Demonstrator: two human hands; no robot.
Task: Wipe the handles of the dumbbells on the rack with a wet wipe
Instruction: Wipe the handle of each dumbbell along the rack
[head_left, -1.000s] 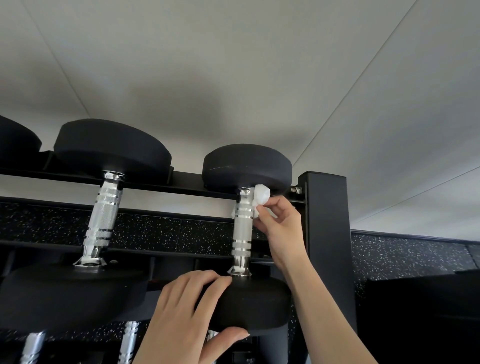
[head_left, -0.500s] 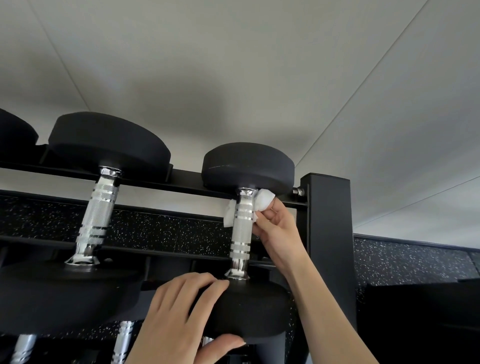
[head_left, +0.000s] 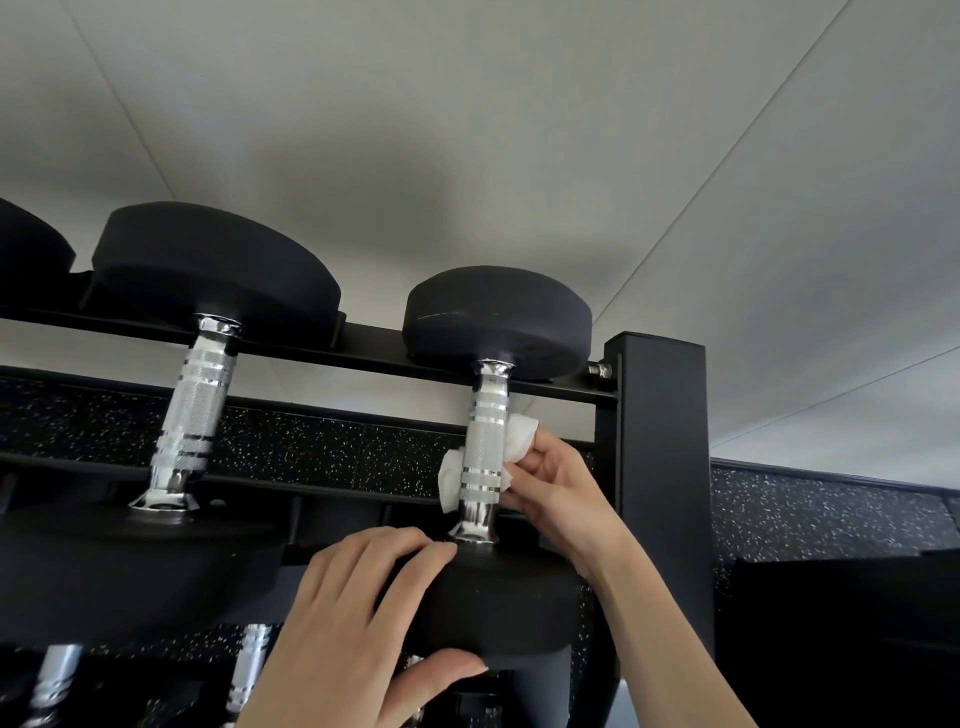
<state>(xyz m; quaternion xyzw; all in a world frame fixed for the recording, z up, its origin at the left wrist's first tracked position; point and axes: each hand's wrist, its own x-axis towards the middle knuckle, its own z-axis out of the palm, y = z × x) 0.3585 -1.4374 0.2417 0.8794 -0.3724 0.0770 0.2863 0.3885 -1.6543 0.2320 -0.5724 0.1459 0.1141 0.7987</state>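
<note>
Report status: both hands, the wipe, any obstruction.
Right hand pinches wet wipe, wrapped behind lower handle of rightmost dumbbell. Left hand grips that dumbbell's near head. Rack post close beside right hand, not blocking.

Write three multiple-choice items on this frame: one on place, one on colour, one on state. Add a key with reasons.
1. Where is the wet wipe?
A. on the floor
B. round the rightmost dumbbell's handle
C. folded in a pocket

2. What colour is that dumbbell's near head?
A. red
B. black
C. yellow

3. What is the left hand doing?
A. hanging idle
B. pointing at the ceiling
C. gripping the near head

Key:
1 B: white wipe shows on both sides of the handle, held there by the right hand.
2 B: the head is matt black all over.
3 C: its fingers lie over the head's top and the thumb curls beneath it.
</note>
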